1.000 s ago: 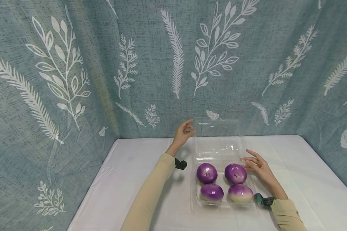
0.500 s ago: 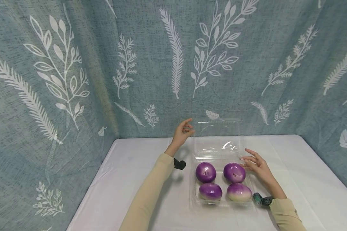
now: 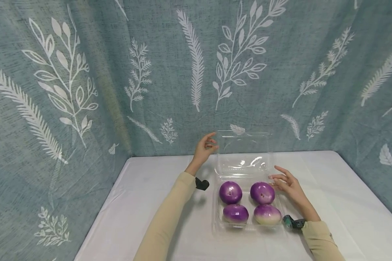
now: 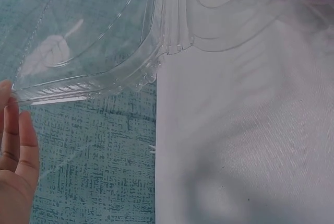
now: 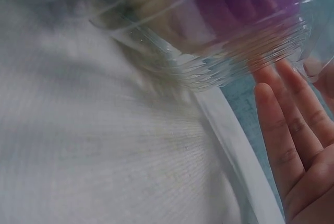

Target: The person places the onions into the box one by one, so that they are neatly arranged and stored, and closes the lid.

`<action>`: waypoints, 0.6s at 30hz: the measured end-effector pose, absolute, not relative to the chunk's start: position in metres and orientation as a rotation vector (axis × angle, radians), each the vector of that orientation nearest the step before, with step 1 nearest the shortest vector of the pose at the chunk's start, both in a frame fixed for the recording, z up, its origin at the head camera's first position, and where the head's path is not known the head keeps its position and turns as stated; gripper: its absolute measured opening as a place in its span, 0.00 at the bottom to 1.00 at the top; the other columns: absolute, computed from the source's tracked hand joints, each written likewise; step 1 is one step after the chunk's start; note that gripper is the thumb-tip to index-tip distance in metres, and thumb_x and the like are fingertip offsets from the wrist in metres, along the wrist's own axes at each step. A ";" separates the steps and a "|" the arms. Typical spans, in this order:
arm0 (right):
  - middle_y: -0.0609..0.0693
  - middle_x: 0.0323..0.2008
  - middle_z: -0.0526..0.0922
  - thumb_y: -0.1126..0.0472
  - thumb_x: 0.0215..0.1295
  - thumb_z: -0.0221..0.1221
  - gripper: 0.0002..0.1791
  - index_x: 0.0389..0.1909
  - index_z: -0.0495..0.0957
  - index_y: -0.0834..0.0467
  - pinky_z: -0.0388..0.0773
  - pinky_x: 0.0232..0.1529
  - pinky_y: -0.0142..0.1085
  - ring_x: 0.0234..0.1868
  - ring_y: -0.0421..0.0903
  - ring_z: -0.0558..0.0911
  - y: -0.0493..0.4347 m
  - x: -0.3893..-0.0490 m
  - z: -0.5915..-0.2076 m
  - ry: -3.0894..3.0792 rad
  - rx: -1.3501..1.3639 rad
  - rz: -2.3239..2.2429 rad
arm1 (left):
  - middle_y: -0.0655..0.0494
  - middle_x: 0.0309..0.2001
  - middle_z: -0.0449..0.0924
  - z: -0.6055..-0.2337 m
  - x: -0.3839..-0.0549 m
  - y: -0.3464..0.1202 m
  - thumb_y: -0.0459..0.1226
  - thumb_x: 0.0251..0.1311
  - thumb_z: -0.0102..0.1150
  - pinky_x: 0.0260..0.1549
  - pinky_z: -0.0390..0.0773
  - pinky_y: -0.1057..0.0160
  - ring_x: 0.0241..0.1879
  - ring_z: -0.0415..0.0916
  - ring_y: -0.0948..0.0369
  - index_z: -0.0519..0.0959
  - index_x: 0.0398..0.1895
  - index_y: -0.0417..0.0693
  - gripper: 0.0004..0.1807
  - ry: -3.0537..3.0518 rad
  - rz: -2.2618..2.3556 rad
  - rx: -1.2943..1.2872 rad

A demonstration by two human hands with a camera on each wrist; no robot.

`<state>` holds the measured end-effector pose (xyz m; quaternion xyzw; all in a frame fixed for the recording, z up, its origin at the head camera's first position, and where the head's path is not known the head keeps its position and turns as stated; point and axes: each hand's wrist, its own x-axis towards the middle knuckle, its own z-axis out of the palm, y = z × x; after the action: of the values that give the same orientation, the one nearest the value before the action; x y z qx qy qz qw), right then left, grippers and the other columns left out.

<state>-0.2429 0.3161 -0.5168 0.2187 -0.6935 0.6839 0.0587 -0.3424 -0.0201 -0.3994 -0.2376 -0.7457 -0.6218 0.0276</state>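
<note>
A clear plastic clamshell box (image 3: 213, 217) stands on the table with its lid (image 3: 243, 152) raised at the back. Inside the base sit several round, glossy purple onions (image 3: 230, 192), one of them pale yellowish underneath (image 3: 267, 214). With thumb and fingers my left hand (image 3: 203, 149) pinches the lid's upper left corner; the left wrist view shows this grip on the lid rim (image 4: 62, 92). My right hand (image 3: 292, 186) is at the box's right side near the hinge. In the right wrist view its nearly straight fingers (image 5: 287, 109) touch the ridged side wall.
White cloth covers the table (image 3: 160, 181). A blue-green curtain (image 3: 166, 79) with white leaf prints hangs right behind the table's back edge, with the raised lid in front of it. Dark wrist devices (image 3: 202, 184) are worn at both wrists.
The head view has shifted slightly, so the box and hands appear a little further left and up. Both hands keep their places on the box and lid.
</note>
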 end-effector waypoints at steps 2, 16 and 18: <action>0.41 0.43 0.81 0.74 0.67 0.45 0.29 0.66 0.47 0.73 0.82 0.38 0.35 0.38 0.40 0.84 0.316 -0.244 -0.516 -2.107 0.651 2.065 | 0.30 0.48 0.69 -0.400 -0.344 -0.020 0.25 0.58 0.56 0.43 0.79 0.60 0.45 0.73 0.39 0.62 0.65 0.35 0.30 -2.302 -1.916 -0.730; 0.44 0.43 0.82 0.75 0.67 0.45 0.28 0.66 0.49 0.72 0.82 0.38 0.35 0.38 0.40 0.84 0.308 -0.253 -0.517 -2.053 0.683 2.089 | 0.48 0.42 0.75 -0.429 -0.376 -0.025 0.34 0.55 0.63 0.39 0.79 0.61 0.38 0.78 0.54 0.69 0.62 0.50 0.29 -2.189 -1.881 -0.733; 0.43 0.43 0.82 0.74 0.67 0.45 0.28 0.66 0.48 0.73 0.82 0.38 0.34 0.37 0.40 0.84 0.306 -0.254 -0.517 -2.059 0.670 2.088 | 0.46 0.42 0.76 -0.426 -0.374 -0.026 0.33 0.55 0.62 0.39 0.79 0.62 0.39 0.78 0.53 0.68 0.62 0.47 0.29 -2.211 -1.868 -0.705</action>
<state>-0.2540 0.3064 -0.5166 0.2221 -0.6830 0.6927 0.0666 -0.3740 -0.0256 -0.4263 -0.2360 -0.7396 -0.6250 0.0812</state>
